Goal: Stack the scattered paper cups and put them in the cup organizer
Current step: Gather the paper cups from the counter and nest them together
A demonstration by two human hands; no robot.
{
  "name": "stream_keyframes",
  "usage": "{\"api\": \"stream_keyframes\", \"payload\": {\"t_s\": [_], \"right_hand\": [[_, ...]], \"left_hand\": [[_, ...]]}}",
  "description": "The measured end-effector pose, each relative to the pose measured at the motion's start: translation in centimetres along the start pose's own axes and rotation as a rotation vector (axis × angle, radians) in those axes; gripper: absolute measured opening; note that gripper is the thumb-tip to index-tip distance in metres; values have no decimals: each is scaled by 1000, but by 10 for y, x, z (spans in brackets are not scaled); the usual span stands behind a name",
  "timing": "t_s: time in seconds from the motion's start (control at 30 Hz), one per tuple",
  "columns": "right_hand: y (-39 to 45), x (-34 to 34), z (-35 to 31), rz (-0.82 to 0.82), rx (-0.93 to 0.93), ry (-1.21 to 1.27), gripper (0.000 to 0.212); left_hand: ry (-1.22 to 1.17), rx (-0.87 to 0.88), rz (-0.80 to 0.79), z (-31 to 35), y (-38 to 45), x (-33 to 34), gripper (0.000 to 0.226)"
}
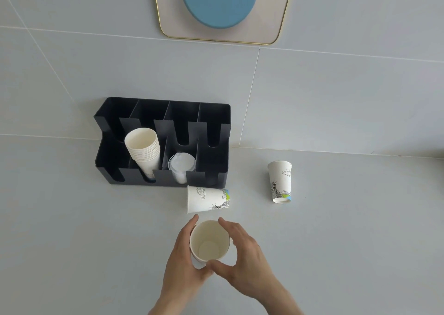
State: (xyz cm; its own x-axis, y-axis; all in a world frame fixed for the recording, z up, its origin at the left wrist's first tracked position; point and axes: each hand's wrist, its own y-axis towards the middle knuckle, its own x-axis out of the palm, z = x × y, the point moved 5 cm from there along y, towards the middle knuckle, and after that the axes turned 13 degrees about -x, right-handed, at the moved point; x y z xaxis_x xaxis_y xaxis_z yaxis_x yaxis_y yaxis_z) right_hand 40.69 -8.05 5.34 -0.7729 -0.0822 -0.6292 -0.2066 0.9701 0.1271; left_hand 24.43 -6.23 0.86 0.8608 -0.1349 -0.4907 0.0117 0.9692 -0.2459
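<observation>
Both of my hands wrap one upright white paper cup (209, 241) near the front of the counter; my left hand (182, 259) grips its left side and my right hand (242, 257) curls around its right rim. Another printed cup (207, 198) lies on its side just beyond, mouth to the left. A third printed cup (280, 181) lies at the right, its base towards me. The black cup organizer (216, 112) stands against the wall, holding a stack of paper cups (143, 150) in one slot.
Clear plastic lids (180, 166) fill the slot next to the stack. A tiled wall rises behind the organizer, with a gold-framed panel and blue disc (218, 4) hanging above. The pale counter (96, 230) spreads left and right of my hands.
</observation>
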Motion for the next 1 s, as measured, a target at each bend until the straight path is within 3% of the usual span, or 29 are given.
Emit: {"api": "stream_keyframes", "payload": {"t_s": [0.2, 0.37, 0.5, 0.63, 0.77, 0.9, 1.0], "right_hand": [[1, -2, 3, -35, 22, 13, 90], [22, -17, 22, 94, 137, 108, 64], [66, -10, 33, 97, 80, -144, 55], [112, 28, 41, -142, -55, -386, 77], [128, 53, 61, -271, -21, -562, 98], [122, 55, 70, -242, -12, -764, 86], [112, 41, 65, -173, 33, -648, 72]], "left_hand": [[-16, 41, -32, 6, -2, -1, 109], [-7, 29, 0, 6, 2, -13, 107], [-9, -11, 70, -3, 10, -38, 105], [-23, -51, 104, -13, 17, -53, 107], [-45, -56, 102, -17, 19, -58, 105], [-35, -58, 81, -19, 18, -56, 104], [-38, -53, 85, -19, 19, -56, 103]]}}
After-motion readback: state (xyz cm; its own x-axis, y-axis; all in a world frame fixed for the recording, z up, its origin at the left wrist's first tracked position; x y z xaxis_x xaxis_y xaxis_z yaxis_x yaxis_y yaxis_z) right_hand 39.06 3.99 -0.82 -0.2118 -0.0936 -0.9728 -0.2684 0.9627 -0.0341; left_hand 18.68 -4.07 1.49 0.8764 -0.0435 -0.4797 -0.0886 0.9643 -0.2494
